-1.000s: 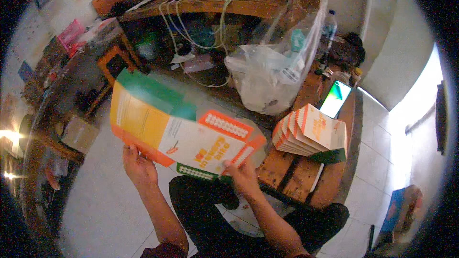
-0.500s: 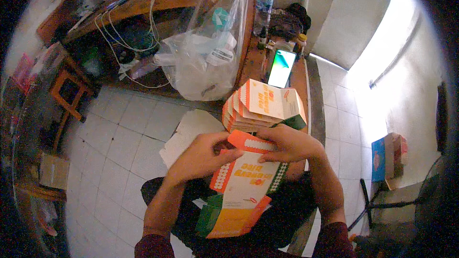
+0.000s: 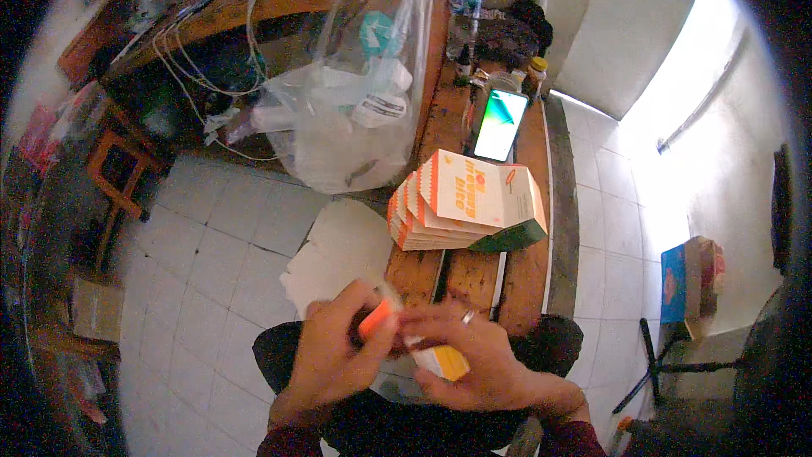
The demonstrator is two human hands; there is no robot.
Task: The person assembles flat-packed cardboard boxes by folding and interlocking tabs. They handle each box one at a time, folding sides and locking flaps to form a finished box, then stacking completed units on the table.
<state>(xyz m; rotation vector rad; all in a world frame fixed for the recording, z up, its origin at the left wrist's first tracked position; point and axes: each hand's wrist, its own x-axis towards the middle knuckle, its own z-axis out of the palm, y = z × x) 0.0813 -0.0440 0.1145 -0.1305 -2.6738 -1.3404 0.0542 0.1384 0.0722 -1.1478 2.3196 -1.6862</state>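
Observation:
A printed cardboard food box is held low over my lap between both hands, seen nearly edge-on. Only an orange flap and a white and yellow part of it show; the hands cover the remainder. My left hand is closed around the orange end. My right hand, with a ring on one finger, grips the white and yellow part, its fingers slightly blurred. Beyond them, a stack of similar flattened boxes, white with orange and green edges, lies on the wooden bench.
Left of the bench lies a pale cardboard piece. A clear plastic bag hangs behind it. Farther along the bench are a lit phone, a water bottle and a yellow-capped jar. At right stands a blue and brown carton.
The box was spread open with its printed face up; now it is turned edge-on and mostly hidden. Both hands have moved down toward me, away from the stack.

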